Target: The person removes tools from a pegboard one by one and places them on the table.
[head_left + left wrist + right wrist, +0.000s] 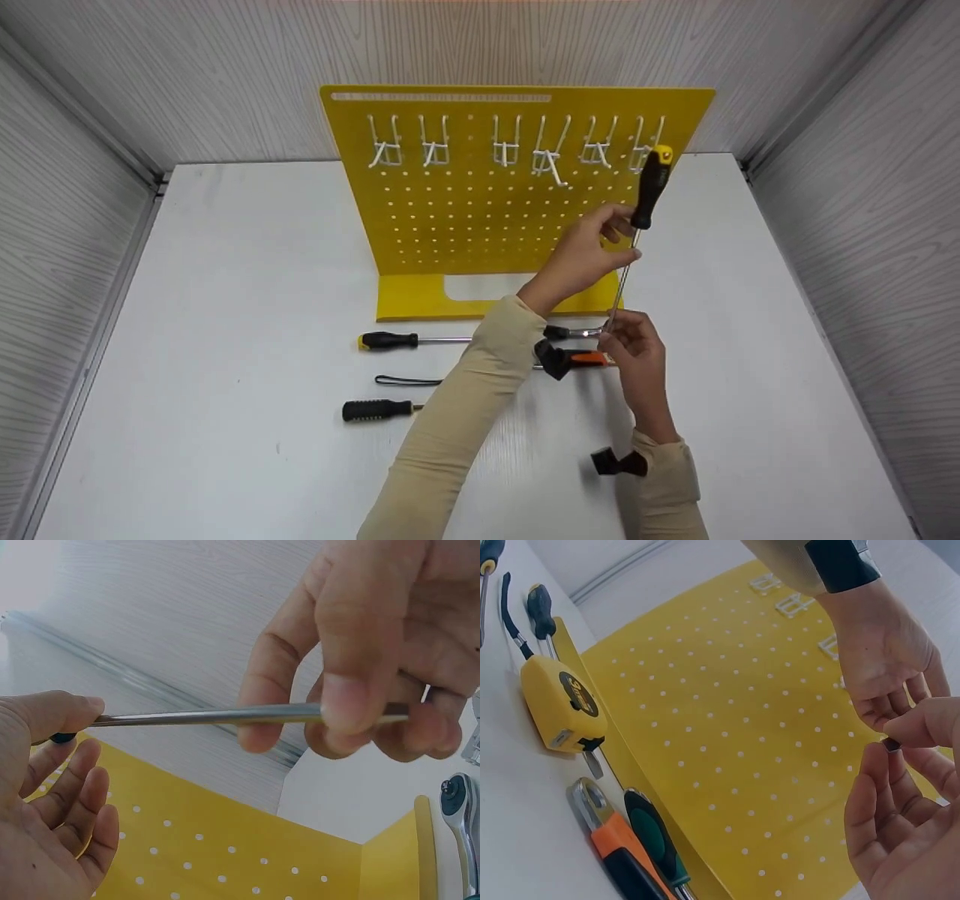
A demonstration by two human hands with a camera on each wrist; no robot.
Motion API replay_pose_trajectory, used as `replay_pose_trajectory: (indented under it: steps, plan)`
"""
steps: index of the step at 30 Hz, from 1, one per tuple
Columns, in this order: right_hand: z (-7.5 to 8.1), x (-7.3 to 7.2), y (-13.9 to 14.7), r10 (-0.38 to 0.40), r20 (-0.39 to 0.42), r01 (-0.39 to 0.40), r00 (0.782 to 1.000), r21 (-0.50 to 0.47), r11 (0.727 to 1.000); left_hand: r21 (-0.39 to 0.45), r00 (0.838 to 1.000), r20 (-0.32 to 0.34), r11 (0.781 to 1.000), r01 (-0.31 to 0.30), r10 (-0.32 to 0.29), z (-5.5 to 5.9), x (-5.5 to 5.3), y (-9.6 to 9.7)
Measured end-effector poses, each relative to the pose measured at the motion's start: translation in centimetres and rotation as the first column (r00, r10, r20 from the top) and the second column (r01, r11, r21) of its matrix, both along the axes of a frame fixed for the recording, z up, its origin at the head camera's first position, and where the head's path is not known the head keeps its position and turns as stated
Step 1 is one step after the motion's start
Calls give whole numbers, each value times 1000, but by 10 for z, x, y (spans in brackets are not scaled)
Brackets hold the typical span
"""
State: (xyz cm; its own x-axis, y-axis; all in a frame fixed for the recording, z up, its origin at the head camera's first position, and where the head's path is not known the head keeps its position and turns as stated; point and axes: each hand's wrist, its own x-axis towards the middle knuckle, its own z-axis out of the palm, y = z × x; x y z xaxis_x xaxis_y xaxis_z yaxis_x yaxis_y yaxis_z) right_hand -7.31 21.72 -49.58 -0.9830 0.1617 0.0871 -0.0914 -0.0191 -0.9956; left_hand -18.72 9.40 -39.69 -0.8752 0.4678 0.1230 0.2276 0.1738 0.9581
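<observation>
A long screwdriver (652, 184) with a black handle and yellow end cap stands tilted in the air, handle up, before the right side of the yellow pegboard (480, 217). My left hand (581, 255) holds it where shaft meets handle, thumb on the shaft. Lower down, my right hand (637, 360) pinches the tip end between thumb and fingers. The left wrist view has the bare shaft (202, 716) stretched between both hands. In the right wrist view, the flat tip (891, 743) shows between the right thumb and fingertips.
White hooks (506, 142) line the pegboard's top. On the table lie a ratchet (454, 799), an orange-and-black-handled tool (615, 840), a yellow tape measure (562, 701), and two screwdrivers, one yellow-capped (386, 341), one with a ribbed black handle (375, 410). The left forearm covers some of them.
</observation>
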Motion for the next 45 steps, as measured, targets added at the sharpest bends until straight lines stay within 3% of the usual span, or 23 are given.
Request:
replay_pose_trajectory:
  steps: [14, 24, 33, 39, 45]
  plan:
    - [-2, 3, 10, -38, -47, 37, 998, -21, 999, -3, 1000, -9, 1000, -6, 5, 0, -1, 5]
    - [-2, 8, 18, -44, -141, 32, 989, -88, 996, 2, 999, -39, 1000, 14, -14, 3, 5, 11]
    - [-2, 11, 21, -89, -126, 79, 988, -80, 994, 7, 999, -43, 1000, 18, -17, 6, 9, 11]
    - [-3, 12, 21, -89, -155, 71, 984, -117, 991, -3, 998, -60, 1000, 18, -18, 10, 12, 8]
    - [-2, 12, 22, -88, -150, 74, 985, -100, 992, -35, 994, -108, 999, 17, -21, 15, 15, 3]
